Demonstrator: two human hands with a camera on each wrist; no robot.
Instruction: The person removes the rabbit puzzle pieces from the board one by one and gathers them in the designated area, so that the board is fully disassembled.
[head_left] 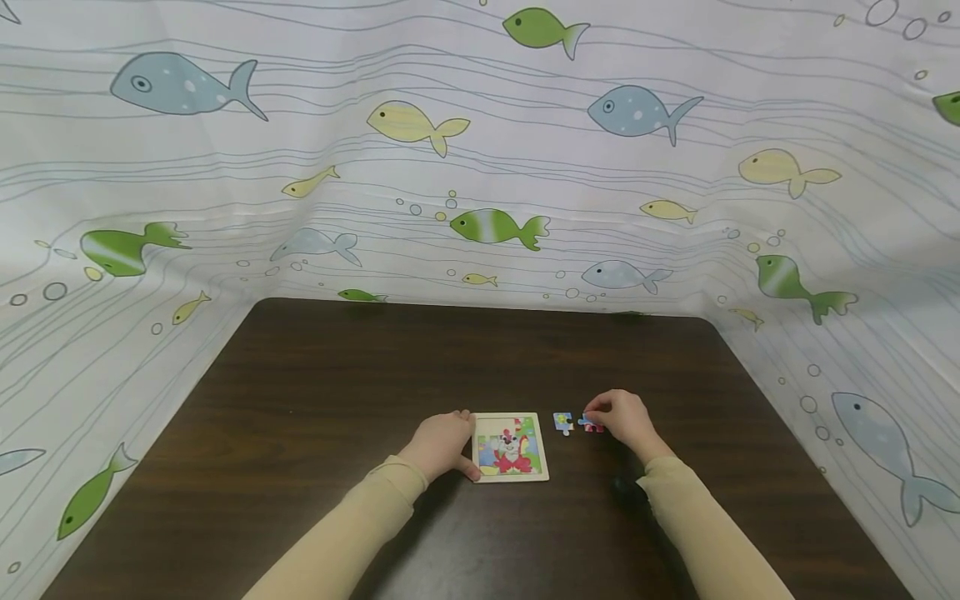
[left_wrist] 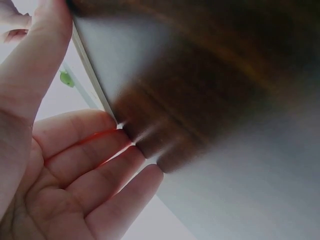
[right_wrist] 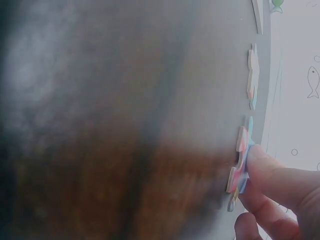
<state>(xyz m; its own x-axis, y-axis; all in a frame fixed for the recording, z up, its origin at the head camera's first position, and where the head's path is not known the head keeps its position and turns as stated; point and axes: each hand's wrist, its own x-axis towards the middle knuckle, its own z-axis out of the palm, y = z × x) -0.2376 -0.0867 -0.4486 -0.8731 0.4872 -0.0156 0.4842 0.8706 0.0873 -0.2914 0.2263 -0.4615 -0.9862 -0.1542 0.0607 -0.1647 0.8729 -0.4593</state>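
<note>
A square jigsaw puzzle tray (head_left: 543, 478) with a pale rim lies on the table, partly filled with a picture of a red-and-white animal. Along its left edge rests my left hand (head_left: 442, 444), thumb by the near corner and fingers by the far one. The left wrist view shows these fingers (left_wrist: 100, 175) fairly straight, their tips on the table. To the right of the tray, my right hand (head_left: 626, 419) pinches a pink and blue puzzle piece (right_wrist: 241, 155) between thumb and fingers. Another, blue-and-yellow puzzle piece (head_left: 562, 422) lies between that piece and the tray.
A dark brown wooden table (head_left: 337, 367) carries everything. Behind it and along both sides hangs a white curtain (head_left: 525, 158) printed with fish and wavy lines. A small dark object (head_left: 628, 490) sits under the right wrist.
</note>
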